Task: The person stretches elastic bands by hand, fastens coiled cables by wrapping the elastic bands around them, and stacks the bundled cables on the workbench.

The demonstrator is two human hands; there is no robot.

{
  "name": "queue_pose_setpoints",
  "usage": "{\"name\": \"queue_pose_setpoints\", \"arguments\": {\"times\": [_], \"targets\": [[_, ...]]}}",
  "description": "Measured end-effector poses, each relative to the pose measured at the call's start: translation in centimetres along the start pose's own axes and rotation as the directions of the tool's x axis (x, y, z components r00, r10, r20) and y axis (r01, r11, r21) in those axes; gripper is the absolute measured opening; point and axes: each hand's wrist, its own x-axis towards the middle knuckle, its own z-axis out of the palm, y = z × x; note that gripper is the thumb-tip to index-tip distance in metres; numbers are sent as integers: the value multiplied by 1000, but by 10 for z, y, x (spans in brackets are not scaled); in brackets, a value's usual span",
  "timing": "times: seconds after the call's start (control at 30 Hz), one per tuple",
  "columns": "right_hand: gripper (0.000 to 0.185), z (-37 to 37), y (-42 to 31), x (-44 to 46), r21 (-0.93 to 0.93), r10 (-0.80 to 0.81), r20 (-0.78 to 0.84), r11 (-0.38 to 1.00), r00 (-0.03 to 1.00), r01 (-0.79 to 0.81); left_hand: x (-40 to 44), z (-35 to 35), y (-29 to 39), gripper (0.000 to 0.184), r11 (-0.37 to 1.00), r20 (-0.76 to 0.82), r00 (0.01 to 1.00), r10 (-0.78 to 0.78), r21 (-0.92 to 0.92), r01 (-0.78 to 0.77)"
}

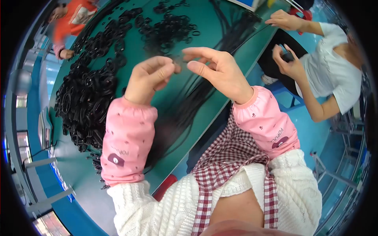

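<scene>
My left hand [149,78] is held over the green table with its thumb pressed against the curled index finger. Whatever lies in that pinch, if anything, is too blurred to make out. Facing it, a short gap away, my right hand [222,72] has its fingers stretched out and the thumb apart from them, with nothing visible in it. Long loose black cables [193,96] run in a bundle across the table below both hands. Beyond my fingertips lies a cluster of small black coiled pieces [169,31].
A large heap of coiled black cables [84,102] covers the left part of the green table [88,181]. At right a co-worker in a white top [325,70] holds a dark object and a cable. Another person in orange [78,17] stands at the far left edge.
</scene>
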Motion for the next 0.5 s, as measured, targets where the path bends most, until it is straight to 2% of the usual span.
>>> {"name": "queue_pose_setpoints", "arguments": {"times": [0.07,0.1,0.17,0.2,0.23,0.27,0.3,0.33,0.37,0.4,0.47,0.5], "targets": [[31,-14,6,-16,182,28,45,983,999,-36,-4,30,-8,14,997,106,994,29,-76,-21],[24,-25,-7,-29,220,132,65,965,989,-144,-5,44,-12,14,998,122,992,34,-64,-27],[19,-48,-14,-54,170,208,28,963,978,-209,-2,72,-22,13,998,166,985,50,-44,-43],[16,-61,-17,-66,143,244,2,960,970,-242,1,84,-29,13,997,245,968,44,-67,-28],[10,-66,-9,-81,255,188,-40,952,981,-172,4,98,-40,12,986,293,955,50,-166,-1],[9,-76,-6,-97,478,238,-27,856,971,-197,5,113,-49,11,966,335,940,59,-258,32],[9,-85,-8,-112,676,272,3,709,962,-203,3,129,-51,10,903,387,921,44,-411,129],[8,-91,-12,-123,832,288,50,517,956,-199,3,142,-54,10,815,435,894,104,-553,175],[10,-93,-18,-134,848,322,21,496,947,-188,-1,157,-52,12,756,455,883,116,-617,219],[9,-99,-18,-140,882,250,55,441,967,-164,-5,169,-49,13,692,470,873,128,-673,261],[8,-110,-17,-152,939,89,113,317,990,-136,-7,180,-48,16,558,702,660,267,-671,488],[11,-116,-25,-154,939,58,72,334,996,-87,-14,189,-41,18,596,722,661,206,-628,501]]}}
